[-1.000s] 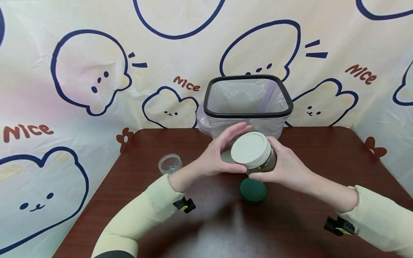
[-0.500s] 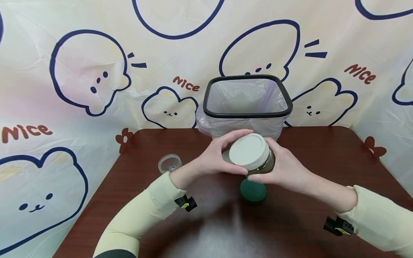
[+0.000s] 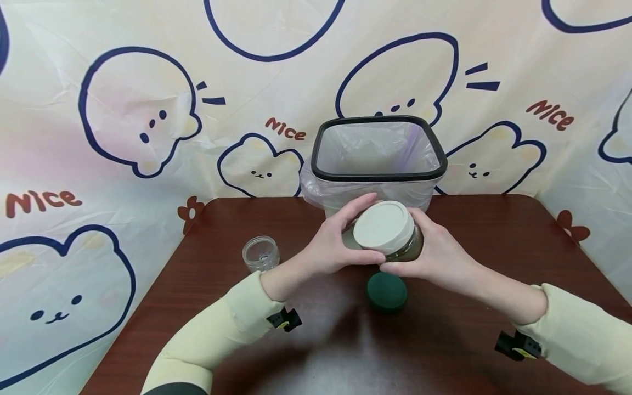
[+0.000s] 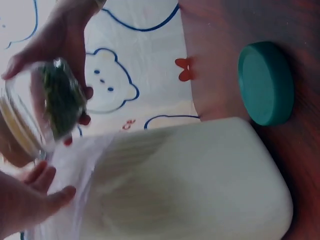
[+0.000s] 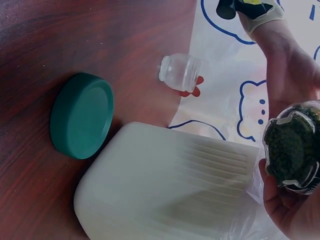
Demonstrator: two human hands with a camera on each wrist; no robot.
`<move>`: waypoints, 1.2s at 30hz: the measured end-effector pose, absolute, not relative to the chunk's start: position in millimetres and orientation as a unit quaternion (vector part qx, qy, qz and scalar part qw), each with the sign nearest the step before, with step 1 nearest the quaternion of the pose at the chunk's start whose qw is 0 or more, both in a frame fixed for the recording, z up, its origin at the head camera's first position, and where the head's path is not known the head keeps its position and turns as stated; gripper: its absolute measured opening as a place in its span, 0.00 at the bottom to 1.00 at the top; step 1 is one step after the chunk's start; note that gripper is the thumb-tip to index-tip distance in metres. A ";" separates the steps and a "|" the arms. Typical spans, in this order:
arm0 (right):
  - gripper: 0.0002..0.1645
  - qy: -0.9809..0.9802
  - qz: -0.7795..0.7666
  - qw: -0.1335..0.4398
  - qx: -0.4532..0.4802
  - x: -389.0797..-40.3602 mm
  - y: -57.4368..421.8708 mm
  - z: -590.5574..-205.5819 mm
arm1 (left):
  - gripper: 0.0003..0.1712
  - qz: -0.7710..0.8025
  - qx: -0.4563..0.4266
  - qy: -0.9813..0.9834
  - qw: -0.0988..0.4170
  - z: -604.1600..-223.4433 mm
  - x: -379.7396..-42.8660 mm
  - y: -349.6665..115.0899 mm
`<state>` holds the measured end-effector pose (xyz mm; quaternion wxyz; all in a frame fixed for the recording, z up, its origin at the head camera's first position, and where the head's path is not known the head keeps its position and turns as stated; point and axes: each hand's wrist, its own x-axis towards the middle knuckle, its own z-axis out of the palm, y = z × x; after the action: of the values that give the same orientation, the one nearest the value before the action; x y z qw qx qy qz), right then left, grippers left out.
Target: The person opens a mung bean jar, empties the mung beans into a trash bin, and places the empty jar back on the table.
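white lid, head view, tops the tilted jar between the hands, left hand cupped wide round the lid, right hand gripping the jar; left wrist view, lid end nearer the left hand; right wrist view, jar base showing

Readable text: one word, "Nice", printed in rust-red rounded lettering on the cartoon backdrop. Head view shows it three times. First "Nice", far left, biggest, roughly level, above a large blue-outlined bear. Second "Nice", middle, smaller, slopes down to the right, above a small bear face. Third "Nice", right side, also sloping down rightward, above another bear outline. Left wrist view: red fragment on same backdrop, small and blurry, looks like "ce".
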<state>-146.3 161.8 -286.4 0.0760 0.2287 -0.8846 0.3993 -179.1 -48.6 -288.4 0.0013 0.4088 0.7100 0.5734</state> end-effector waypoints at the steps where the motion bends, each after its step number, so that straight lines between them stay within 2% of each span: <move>1: 0.49 -0.883 0.402 0.075 0.231 -146.1 162.2 -285.8 | 0.48 0.582 0.424 0.694 0.013 -286.8 -180.5 -50.4; 6: 0.48 -0.875 0.415 0.063 0.239 -144.4 163.2 -283.1 | 0.50 0.594 0.476 0.645 0.065 -272.6 -180.6 -56.9; 10: 0.47 -0.874 0.415 0.052 0.247 -143.7 161.7 -283.6 | 0.46 0.572 0.490 0.653 0.078 -265.4 -177.5 -56.5; 17: 0.49 -0.877 0.408 0.056 0.247 -144.7 159.9 -285.7 | 0.45 0.571 0.476 0.667 0.048 -264.6 -172.8 -50.7; 23: 0.50 -0.885 0.400 0.073 0.225 -147.3 160.1 -286.0 | 0.42 0.570 0.386 0.725 -0.022 -265.8 -160.8 -41.3; 28: 0.48 -0.883 0.407 0.069 0.222 -149.4 161.9 -289.3 | 0.43 0.568 0.328 0.754 -0.025 -268.4 -151.7 -35.7; 31: 0.49 -0.883 0.408 0.062 0.226 -149.1 162.2 -290.5 | 0.47 0.564 0.344 0.750 -0.015 -270.6 -153.5 -37.8; 36: 0.50 -0.880 0.413 0.064 0.226 -147.4 162.1 -289.6 | 0.50 0.573 0.437 0.693 0.015 -272.9 -165.7 -47.0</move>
<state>-147.4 162.1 -289.6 0.0643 0.2264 -0.8797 0.4132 -165.7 -47.0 -272.9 0.0153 0.4368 0.6929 0.5735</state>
